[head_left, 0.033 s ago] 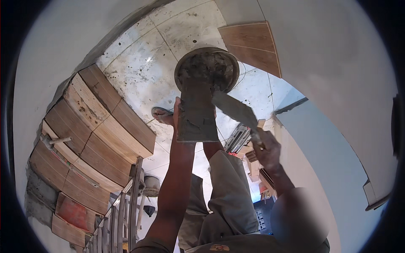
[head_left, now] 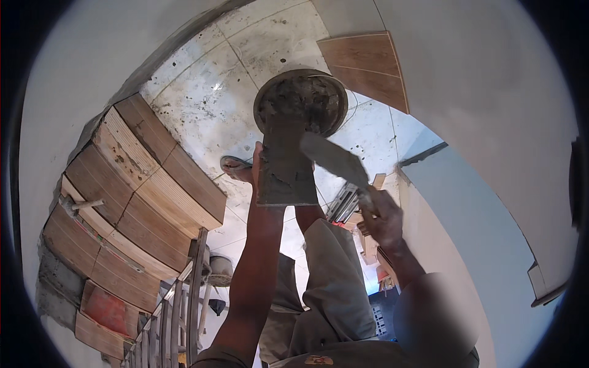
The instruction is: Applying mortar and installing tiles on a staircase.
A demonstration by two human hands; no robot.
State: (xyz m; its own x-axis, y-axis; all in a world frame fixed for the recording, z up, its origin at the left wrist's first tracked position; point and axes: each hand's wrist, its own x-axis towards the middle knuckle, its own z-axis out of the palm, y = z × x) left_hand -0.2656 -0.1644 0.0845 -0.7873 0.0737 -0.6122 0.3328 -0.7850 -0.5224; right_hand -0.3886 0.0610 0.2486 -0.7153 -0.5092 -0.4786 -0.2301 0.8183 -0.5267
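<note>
My left hand (head_left: 257,151) holds a rectangular tile (head_left: 286,181) from beneath, its fingertips at the left edge and most of the hand hidden. Dark grey wet mortar coats the tile's top. My right hand (head_left: 383,218) grips a trowel; its mortar-smeared blade (head_left: 337,161) reaches over the tile's upper right edge. Just beyond the tile, a round bucket (head_left: 262,101) of dark mortar rests on the dirty white floor.
Wood-look tiled steps (head_left: 153,214) climb at left, with a hammer (head_left: 86,204) lying on them. A wooden railing or ladder (head_left: 197,270) stands below them. A loose wood-look tile (head_left: 362,67) is at upper right. A metal tool (head_left: 348,199) and tile stacks (head_left: 368,242) lie behind my right hand.
My right hand and the trowel have shifted slightly left and up, bringing the blade further over the tile. The left hand and tile look unmoved.
</note>
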